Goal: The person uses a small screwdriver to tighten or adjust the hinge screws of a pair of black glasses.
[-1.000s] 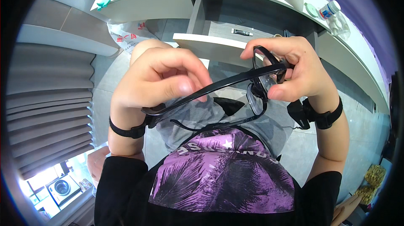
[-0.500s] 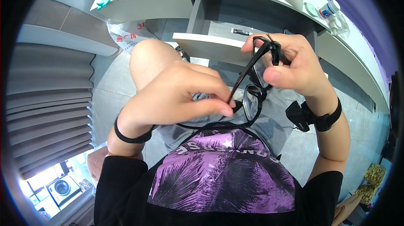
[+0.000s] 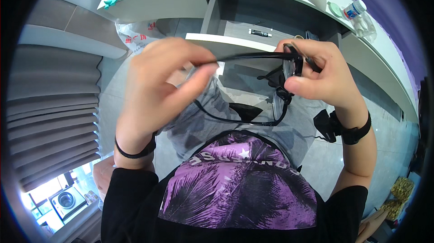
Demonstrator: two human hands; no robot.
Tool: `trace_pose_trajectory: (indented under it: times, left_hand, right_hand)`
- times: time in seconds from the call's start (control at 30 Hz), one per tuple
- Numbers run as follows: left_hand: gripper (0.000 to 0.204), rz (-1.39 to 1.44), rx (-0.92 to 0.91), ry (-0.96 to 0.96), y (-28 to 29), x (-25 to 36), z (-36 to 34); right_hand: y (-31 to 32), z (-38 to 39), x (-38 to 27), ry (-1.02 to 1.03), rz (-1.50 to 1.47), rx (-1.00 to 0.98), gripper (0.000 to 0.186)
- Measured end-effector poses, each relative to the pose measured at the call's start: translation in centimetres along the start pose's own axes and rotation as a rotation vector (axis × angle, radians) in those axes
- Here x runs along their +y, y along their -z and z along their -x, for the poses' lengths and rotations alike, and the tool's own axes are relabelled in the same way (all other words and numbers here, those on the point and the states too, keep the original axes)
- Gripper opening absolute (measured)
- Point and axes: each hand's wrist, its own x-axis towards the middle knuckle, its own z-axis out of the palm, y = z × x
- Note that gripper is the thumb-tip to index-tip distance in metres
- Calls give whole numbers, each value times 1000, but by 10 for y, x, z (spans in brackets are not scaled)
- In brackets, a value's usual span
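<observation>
Glasses (image 3: pixel 257 56): held above the lap (image 3: pixel 298 118), before an open drawer (image 3: pixel 226 40)
Left hand (image 3: pixel 156 84): blurred; a temple's end is pinched
Right hand (image 3: pixel 327 75): frame is pinched beside a lens
Shirt (image 3: pixel 239 188): printed with white lettering, a star
Plastic bag (image 3: pixel 135 35): marked in red characters
Bottle (image 3: pixel 354 9): coloured label borne, stood on white counter (image 3: pixel 162 5)
Floor (image 3: pixel 384 130): grey-tiled

Looks like glossy plastic on the glasses (image 3: pixel 257 56). Reads as matt cloth on shorts (image 3: pixel 294 127), crinkled plastic on bag (image 3: pixel 135 34).
</observation>
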Motion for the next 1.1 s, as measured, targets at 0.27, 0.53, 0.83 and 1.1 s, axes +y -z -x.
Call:
trace_pose_trajectory:
  times: [0.27, 0.53, 0.83, 1.1]
  left_hand:
    - [18, -248, 220, -75, -1, 11, -1]
    - [21, 646, -9, -296, 2, 30, 9]
    - [14, 1602, -209, -178, -26, 74, 3]
    - [13, 1624, -161, -165, -28, 78, 8]
  right_hand:
    - [-13, 6, 0, 91, 29, 183, 47]
    - [-28, 14, -1, 220, 398, 498, 56]
    - [-36, 17, -11, 339, 454, 561, 57]
    - [-35, 18, -10, 318, 461, 573, 57]
